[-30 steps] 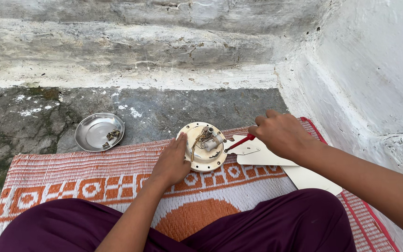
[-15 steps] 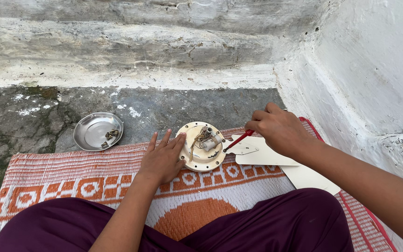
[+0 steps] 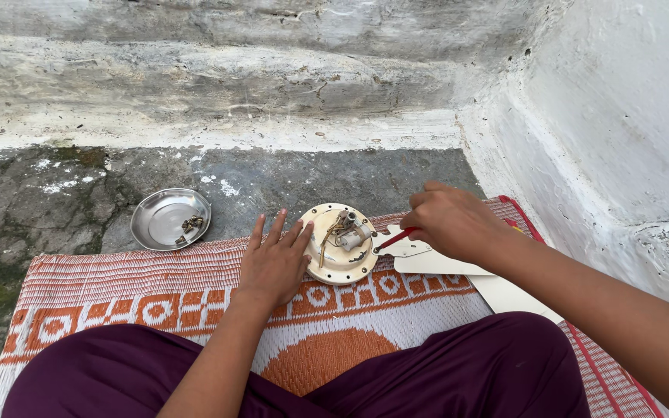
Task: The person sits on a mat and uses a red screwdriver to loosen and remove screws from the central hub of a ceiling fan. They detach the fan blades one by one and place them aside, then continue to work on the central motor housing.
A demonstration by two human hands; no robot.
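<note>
Cream plastic, round and wired, the fan motor housing (image 3: pixel 341 246) sits on my woven mat (image 3: pixel 110 286); left hand (image 3: pixel 274 263) flat, fingers spread, right hand (image 3: pixel 451 223) clamped around a red-handled screwdriver (image 3: pixel 393 239).

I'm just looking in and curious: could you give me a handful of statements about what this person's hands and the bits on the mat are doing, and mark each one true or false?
1. The left hand rests flat, fingers spread, against the round cream-coloured disc. True.
2. The right hand holds a red-handled tool pointed at the disc. True.
3. The metal dish sits on top of the woven mat. False: it stands on the stone floor, just beyond the mat's far edge.
4. The metal dish is bare inside. False: a few small dark pieces lie in it.
5. The disc lies on the orange and white mat. True.
</note>
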